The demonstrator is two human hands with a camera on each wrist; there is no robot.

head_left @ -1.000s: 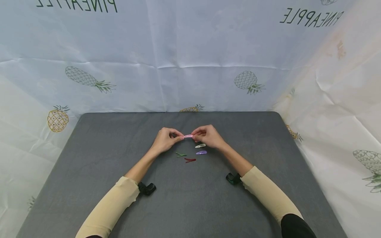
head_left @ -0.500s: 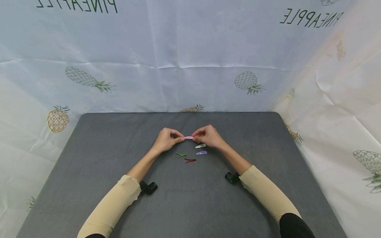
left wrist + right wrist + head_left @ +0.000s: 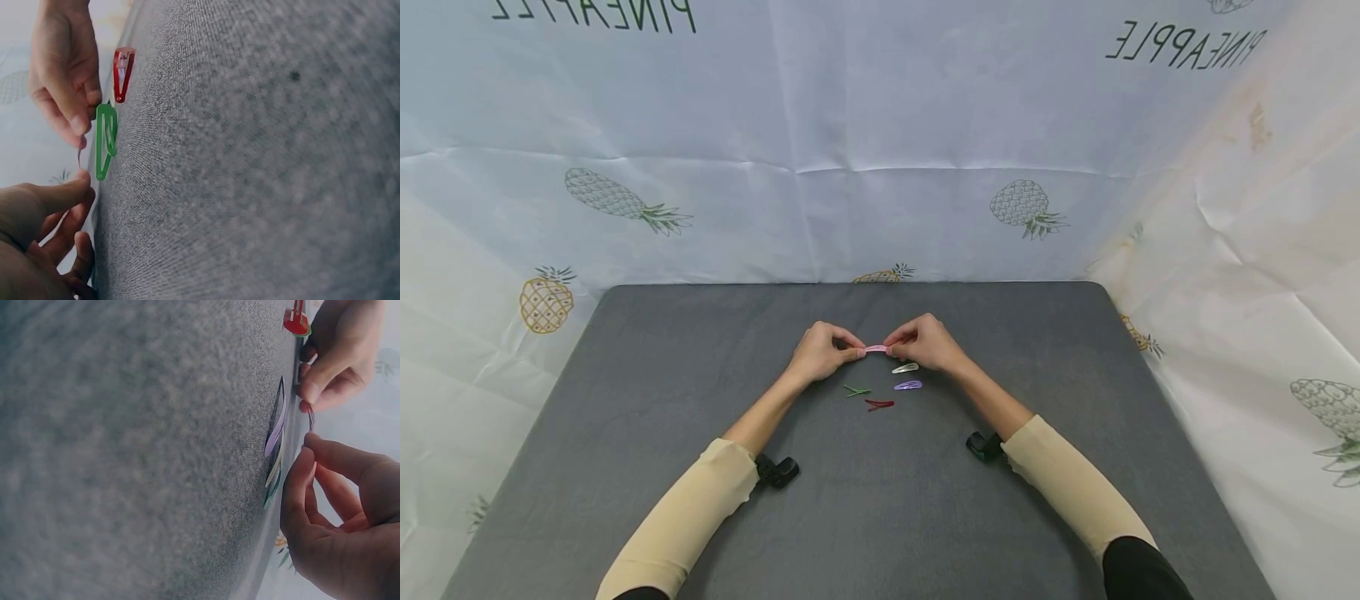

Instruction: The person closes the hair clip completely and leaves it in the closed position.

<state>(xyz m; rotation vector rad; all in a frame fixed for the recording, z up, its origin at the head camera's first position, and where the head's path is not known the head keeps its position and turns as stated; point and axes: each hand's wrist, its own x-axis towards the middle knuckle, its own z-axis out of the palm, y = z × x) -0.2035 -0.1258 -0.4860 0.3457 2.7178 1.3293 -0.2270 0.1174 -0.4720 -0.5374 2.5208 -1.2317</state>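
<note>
Both hands hold a pink snap hair clip (image 3: 876, 348) above the table's far half, one at each end. My left hand (image 3: 820, 353) pinches its left end between thumb and fingers; my right hand (image 3: 928, 343) pinches the other. The wrist views show the clip only as a thin, edge-on strip, its ends covered by fingertips. Below my right hand lie a cream clip (image 3: 906, 367) and a purple clip (image 3: 907, 385). Nearer the left hand are a green clip (image 3: 857, 390) and a red clip (image 3: 879, 405), their parts spread apart in a Y shape.
A dark grey cloth covers the table (image 3: 880, 517). In the right wrist view, a teal clip (image 3: 270, 499) shows beyond the cream one. A white curtain (image 3: 850, 217) printed with pineapples hangs behind and at the sides. Black wrist cameras (image 3: 777, 472) sit low at both sleeves.
The pink clip has come slightly towards me, held in both hands throughout, and looks flatter and less bowed than a second ago. The clips on the table lie where they were.
</note>
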